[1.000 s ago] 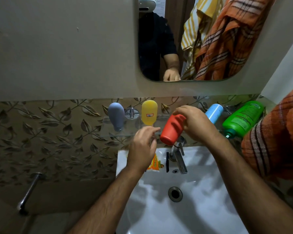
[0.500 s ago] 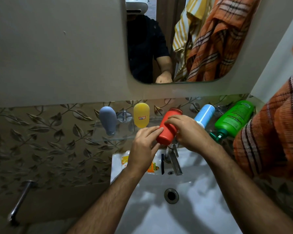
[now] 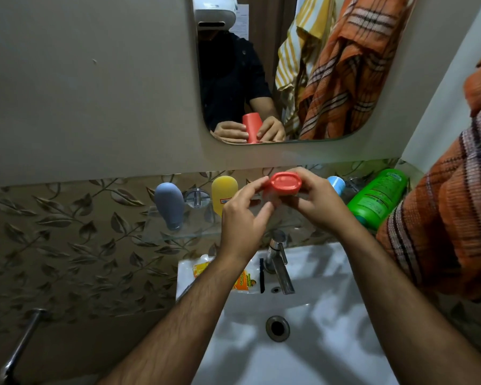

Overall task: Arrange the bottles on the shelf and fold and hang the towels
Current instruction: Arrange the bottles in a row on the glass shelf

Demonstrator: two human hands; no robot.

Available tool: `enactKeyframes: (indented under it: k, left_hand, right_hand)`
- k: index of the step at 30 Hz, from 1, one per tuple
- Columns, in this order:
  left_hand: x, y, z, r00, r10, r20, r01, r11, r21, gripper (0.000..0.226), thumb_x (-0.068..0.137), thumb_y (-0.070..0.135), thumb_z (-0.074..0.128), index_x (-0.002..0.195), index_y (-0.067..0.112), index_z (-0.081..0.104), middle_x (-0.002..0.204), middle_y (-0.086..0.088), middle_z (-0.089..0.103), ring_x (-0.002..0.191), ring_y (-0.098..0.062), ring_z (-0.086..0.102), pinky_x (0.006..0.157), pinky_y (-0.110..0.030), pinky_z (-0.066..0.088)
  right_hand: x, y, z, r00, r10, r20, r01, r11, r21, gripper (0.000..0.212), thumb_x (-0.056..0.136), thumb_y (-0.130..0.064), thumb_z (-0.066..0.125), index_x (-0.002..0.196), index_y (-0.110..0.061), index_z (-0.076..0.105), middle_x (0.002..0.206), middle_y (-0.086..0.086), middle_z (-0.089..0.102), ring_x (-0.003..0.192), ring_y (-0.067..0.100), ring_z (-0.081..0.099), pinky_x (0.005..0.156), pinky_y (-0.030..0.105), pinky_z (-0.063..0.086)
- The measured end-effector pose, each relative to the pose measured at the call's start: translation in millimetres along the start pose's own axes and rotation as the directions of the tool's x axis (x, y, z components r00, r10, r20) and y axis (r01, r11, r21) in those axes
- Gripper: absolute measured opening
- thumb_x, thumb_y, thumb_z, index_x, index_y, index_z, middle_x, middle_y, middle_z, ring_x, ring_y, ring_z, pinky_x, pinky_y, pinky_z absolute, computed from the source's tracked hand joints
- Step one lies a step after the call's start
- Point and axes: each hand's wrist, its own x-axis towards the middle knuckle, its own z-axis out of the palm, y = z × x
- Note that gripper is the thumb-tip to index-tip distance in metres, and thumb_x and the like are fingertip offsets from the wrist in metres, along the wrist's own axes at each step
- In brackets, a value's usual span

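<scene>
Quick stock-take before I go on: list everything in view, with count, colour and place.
red bottle: 1, red, held above the shelf by both hands
grey bottle: 1, grey, shelf left
yellow bottle: 1, yellow, shelf, right of grey
blue bottle: 1, light blue, shelf, behind right hand
green bottle: 1, green, lying at shelf right
glass shelf: 1, clear, above sink
sink: 1, white, below
tap: 1, chrome, sink back
packet: 1, yellow-orange, sink ledge
towel: 1, orange striped, right
mirror: 1, wall
left hand: grips red bottle
right hand: grips red bottle

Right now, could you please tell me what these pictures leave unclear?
- Red bottle: body hidden by left hand and right hand, head view.
- Blue bottle: mostly behind the right hand.
- Yellow packet: print covered by the left forearm.
- Orange towel: cut off by the right edge.
</scene>
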Motion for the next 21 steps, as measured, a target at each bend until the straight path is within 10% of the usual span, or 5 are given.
enactKeyframes:
  k: [12,21]
  left_hand:
    - [14.5,-15.9,28.3,0.963,-0.234,0.132,0.244,0.968,-0.064,0.048,0.089,0.012,0.063,0.132,0.028,0.052,0.116,0.010,0.067,0.109,-0.006,0.062,0.095,-0.040,0.054]
    - [14.5,-17.9,31.2,0.965,-0.250,0.082,0.257,0.963,-0.082,0.039,0.089,0.016,0.067,0.126,0.022,0.059,0.111,0.012,0.069,0.104,-0.004,0.064,0.093,-0.036,0.055]
  right_hand:
    - [20.7,3.6,-8.8,0.993,0.114,-0.026,-0.100,0.944,0.316,0.029,0.084,-0.013,0.070,0.108,-0.028,0.062,0.103,-0.003,0.072,0.100,0.014,0.068,0.092,0.036,0.053]
    - [18.3,23.3,-11.6,0.978,0.189,0.085,-0.196,0.978,0.078,0.048,0.080,0.005,0.073,0.119,-0.018,0.060,0.112,0.001,0.071,0.107,0.014,0.068,0.101,0.042,0.051]
